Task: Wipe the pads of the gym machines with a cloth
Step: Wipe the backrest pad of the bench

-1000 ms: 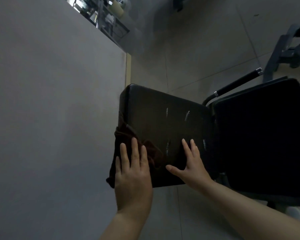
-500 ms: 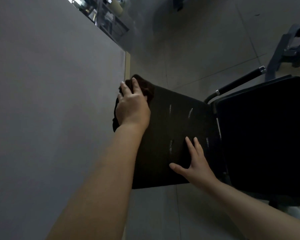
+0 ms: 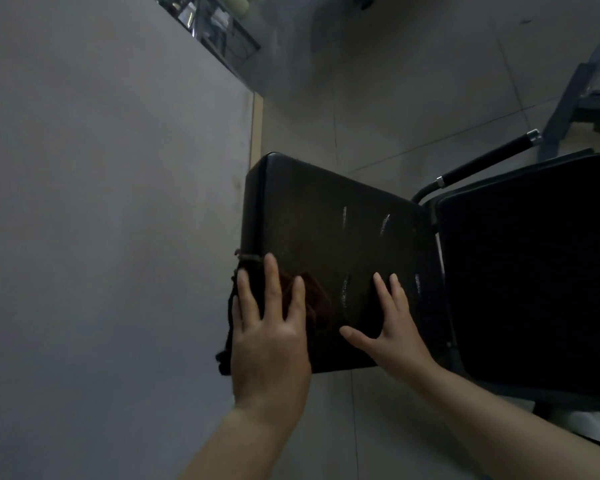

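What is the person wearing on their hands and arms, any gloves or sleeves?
Nothing that shows. The left hand and the right hand are both bare, with no gloves, and no rings, watch or bands can be seen. Both forearms are uncovered as far as the picture's bottom edge, so no sleeve is in view. The fingernails look short and plain, though the dim light hides fine detail.

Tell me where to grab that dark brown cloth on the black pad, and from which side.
Take the dark brown cloth at its bunched fold right of the left hand, coming from above. There it stands raised off the black padded seat, so fingers can likely pinch it. Its left edge hangs off the pad beside the grey wall, probably tighter to reach. The right hand rests flat on the pad.
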Tool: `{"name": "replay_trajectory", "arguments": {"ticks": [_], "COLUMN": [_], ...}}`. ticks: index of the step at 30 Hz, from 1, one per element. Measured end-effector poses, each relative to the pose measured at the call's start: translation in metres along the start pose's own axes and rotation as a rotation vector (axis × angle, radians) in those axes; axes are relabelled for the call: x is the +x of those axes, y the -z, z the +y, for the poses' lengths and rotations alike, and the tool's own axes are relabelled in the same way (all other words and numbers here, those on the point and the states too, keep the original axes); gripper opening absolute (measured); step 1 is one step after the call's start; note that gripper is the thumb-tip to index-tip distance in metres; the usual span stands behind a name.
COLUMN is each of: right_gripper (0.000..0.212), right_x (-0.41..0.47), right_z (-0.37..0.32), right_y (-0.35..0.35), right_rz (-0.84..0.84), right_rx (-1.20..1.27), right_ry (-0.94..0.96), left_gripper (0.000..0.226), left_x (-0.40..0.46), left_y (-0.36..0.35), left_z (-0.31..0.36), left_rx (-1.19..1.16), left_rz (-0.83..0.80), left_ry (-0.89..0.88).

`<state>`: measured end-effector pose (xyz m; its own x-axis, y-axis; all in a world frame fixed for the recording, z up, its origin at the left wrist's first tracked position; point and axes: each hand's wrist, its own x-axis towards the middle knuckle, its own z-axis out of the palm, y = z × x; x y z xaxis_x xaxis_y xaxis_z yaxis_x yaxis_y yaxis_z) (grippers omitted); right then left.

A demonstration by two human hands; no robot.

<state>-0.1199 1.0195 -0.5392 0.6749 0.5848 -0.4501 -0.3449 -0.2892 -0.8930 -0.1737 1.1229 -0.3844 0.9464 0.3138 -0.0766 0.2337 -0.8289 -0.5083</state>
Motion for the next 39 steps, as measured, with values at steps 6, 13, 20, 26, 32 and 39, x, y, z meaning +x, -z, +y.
{"name": "replay_trajectory", "arguments": {"ticks": [6, 13, 20, 26, 32, 39], "right_gripper": [0.110, 0.109, 0.109, 0.109, 0.110, 0.106], "right_x": [0.001, 0.001, 0.000, 0.000, 0.000, 0.000], "right_z": [0.001, 0.004, 0.002, 0.002, 0.000, 0.004], "right_y": [0.004, 0.005, 0.001, 0.003, 0.004, 0.007], "right_rz": [-0.032, -0.025, -0.005, -0.033, -0.041, -0.046], "right_rx": [-0.006, -0.019, -0.052, -0.067, -0.047, -0.005], "right_ry": [0.000, 0.012, 0.014, 0.022, 0.006, 0.022], "left_gripper": [0.068, 0.069, 0.064, 0.075, 0.065, 0.065], "left_x": [0.114, 0.156, 0.020, -0.009, 0.085, 0.166], "left_y": [0.012, 0.015, 0.012, 0.000, 0.009, 0.010], "left_z": [0.019, 0.032, 0.030, 0.019, 0.036, 0.045], "left_rx": [0.260, 0.276, 0.182, 0.125, 0.270, 0.338], "left_rz": [-0.025, -0.098, -0.141, -0.201, -0.141, -0.164], "left_ry": [-0.020, 0.052, 0.015, -0.151, -0.108, -0.011]}}
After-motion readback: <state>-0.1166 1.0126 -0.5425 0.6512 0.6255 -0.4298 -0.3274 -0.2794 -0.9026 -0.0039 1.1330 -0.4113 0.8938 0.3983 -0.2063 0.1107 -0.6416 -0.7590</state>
